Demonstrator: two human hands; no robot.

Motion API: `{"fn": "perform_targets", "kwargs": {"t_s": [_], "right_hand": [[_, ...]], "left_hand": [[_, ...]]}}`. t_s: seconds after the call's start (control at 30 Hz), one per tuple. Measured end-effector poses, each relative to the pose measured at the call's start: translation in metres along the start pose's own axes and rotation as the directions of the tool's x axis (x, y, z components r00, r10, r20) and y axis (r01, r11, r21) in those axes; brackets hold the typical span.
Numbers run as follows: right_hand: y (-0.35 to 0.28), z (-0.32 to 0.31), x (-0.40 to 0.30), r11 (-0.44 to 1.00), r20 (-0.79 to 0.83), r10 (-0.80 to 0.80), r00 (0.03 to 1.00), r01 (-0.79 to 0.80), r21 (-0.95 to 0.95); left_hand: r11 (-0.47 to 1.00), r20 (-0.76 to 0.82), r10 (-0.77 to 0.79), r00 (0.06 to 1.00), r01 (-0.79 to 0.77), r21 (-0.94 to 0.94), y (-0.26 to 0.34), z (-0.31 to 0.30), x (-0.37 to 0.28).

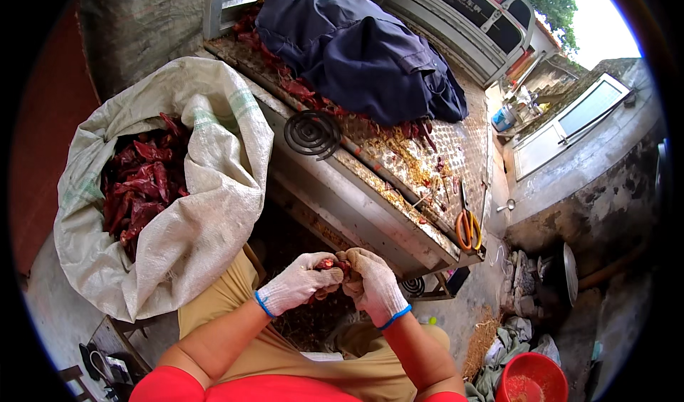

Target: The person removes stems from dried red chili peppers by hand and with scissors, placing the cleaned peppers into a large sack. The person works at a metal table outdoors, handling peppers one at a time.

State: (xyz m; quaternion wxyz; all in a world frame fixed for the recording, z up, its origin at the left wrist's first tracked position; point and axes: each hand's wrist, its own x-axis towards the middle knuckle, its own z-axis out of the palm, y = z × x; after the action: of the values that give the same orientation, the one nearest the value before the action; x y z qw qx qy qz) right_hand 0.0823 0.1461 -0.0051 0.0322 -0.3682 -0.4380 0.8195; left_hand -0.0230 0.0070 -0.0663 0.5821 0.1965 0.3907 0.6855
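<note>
My left hand point(299, 285), in a white knit glove with a blue cuff edge, is closed on a dried red chili pepper point(325, 263). My right hand point(373, 284), gloved the same way, pinches the pepper's other end, and the fingers of both hands meet. The gloves hide much of the pepper. To the left stands a white woven sack point(224, 215) with its mouth rolled back, holding many dried red chilies point(144, 180). Beyond my right hand, scissors point(466, 228) with orange and yellow handles lie at the corner of a metal vehicle bed point(454, 159).
A dark blue cloth point(352, 54) covers chilies on the bed. A black spiral coil point(312, 133) rests on the bed's near edge. Pale seeds point(409, 159) and stem bits are strewn there. At lower right sit a red plastic tub point(533, 378) and crumpled cloths point(505, 343).
</note>
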Motion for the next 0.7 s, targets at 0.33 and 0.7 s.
{"fn": "perform_targets", "kwargs": {"t_s": [0.33,0.7], "right_hand": [[-0.026,-0.033,0.007,0.404,0.172,-0.401,0.900,0.342,-0.849],[-0.219,-0.098,0.077,0.105,-0.226,-0.795,0.563,-0.239,-0.965]], "left_hand": [[0.999,-0.068,0.054,0.996,-0.054,0.004,0.007,0.002,0.005],[0.995,-0.083,-0.024,0.996,0.016,-0.094,0.003,-0.009,0.012]]}}
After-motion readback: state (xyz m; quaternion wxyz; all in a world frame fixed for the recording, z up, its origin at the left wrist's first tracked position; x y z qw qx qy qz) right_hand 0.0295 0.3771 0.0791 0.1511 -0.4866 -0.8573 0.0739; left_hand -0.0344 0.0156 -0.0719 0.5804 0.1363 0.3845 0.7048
